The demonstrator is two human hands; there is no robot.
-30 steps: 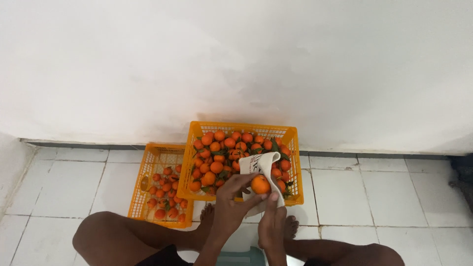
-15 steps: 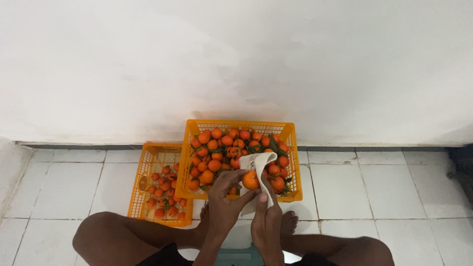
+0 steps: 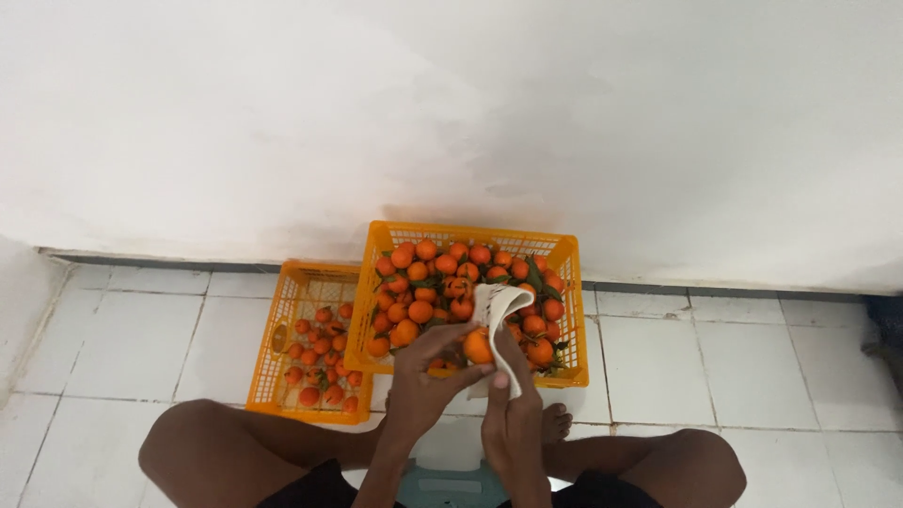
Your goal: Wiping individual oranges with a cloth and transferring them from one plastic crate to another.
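Hands (image 3: 423,381) lowered with orange (image 3: 477,346), crates (image 3: 470,235) hold oranges

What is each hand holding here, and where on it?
Left hand grips an orange fruit by its lower left side; right hand holds a white cloth by its lower end, against the fruit.

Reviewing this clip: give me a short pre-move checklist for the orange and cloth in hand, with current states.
1. Left hand grips the orange: ok.
2. Right hand holds the white cloth against the fruit: ok.
3. Orange fully wiped: cannot tell.
4. Full crate within reach ahead: ok.
5. Smaller crate has room for more fruit: ok.
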